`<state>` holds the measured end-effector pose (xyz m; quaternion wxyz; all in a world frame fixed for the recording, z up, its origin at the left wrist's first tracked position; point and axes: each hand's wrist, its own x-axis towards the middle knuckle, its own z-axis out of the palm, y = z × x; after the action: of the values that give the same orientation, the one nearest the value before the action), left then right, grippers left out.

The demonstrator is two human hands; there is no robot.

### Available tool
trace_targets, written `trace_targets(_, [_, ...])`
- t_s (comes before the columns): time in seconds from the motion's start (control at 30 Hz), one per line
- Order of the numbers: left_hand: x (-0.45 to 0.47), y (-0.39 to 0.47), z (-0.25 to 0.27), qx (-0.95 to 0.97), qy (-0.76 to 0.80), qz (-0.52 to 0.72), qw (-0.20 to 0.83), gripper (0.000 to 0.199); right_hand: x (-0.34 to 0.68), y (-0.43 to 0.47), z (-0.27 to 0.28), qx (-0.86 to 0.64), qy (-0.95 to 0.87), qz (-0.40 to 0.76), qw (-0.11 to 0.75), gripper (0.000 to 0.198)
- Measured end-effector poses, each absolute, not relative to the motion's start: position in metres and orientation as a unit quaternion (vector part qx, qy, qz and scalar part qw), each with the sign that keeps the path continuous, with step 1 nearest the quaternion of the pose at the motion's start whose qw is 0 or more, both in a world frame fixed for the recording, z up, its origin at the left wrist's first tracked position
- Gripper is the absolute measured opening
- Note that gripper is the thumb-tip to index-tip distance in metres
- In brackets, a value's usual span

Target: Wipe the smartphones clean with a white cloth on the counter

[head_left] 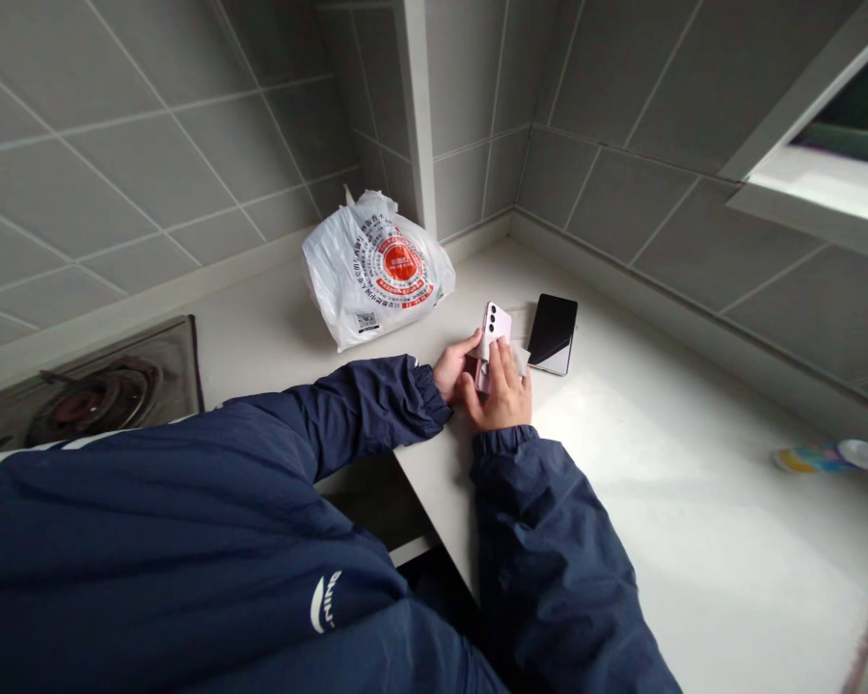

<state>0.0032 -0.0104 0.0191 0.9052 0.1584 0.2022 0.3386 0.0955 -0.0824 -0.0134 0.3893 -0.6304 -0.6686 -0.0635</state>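
A light pink smartphone [497,323] lies back side up above the countertop, its cameras at the upper left. My left hand [452,367] grips its left edge between thumb and fingers. Across the lower back of the phone rests my right hand [503,393], fingers close together and pressing a thin white tissue [521,359] on it. Whether the tissue is paper or cloth I cannot tell. The phone's lower part is mostly hidden by my right hand. Just to the right, a second phone [552,334] with a dark screen lies on the counter.
A white plastic bag [376,270] with red and black print stands behind my left hand. A gas stove [94,400] is at the left. On the right lies a clear bottle [835,456] with a coloured label. Grey tiled walls meet behind the white countertop [665,520].
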Motion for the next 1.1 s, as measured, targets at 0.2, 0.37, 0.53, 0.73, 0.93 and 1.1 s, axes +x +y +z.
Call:
trace_targets(0.2, [0.001, -0.01, 0.009, 0.276, 0.166, 0.408, 0.854, 0.047, 0.104, -0.08, -0.007, -0.641, -0.517, 0.075, 0.563, 0.047])
trace_targets(0.37, [-0.005, -0.007, 0.015, 0.263, 0.181, 0.359, 0.877, 0.036, 0.121, -0.068, -0.013, -0.628, -0.309, 0.169, 0.694, 0.049])
trace_targets(0.53, [-0.004, -0.005, 0.016, 0.265, 0.176, 0.339, 0.885, 0.06, 0.131, -0.056, -0.029, -0.616, -0.284, 0.202, 0.707, 0.058])
trace_targets(0.73, [0.0, -0.01, 0.011, 0.291, 0.224, 0.294, 0.883, 0.064, 0.131, -0.058, -0.025, -0.616, -0.291, 0.222, 0.698, 0.063])
trace_targets(0.93, [0.002, -0.01, 0.014, 0.237, 0.193, 0.31, 0.9, 0.071, 0.121, -0.064, -0.019, -0.63, -0.332, 0.19, 0.675, 0.056])
trace_targets(1.1, [0.006, -0.014, 0.021, 0.211, 0.194, 0.322, 0.902, 0.072, 0.114, -0.065, -0.023, -0.626, -0.403, 0.097, 0.661, 0.038])
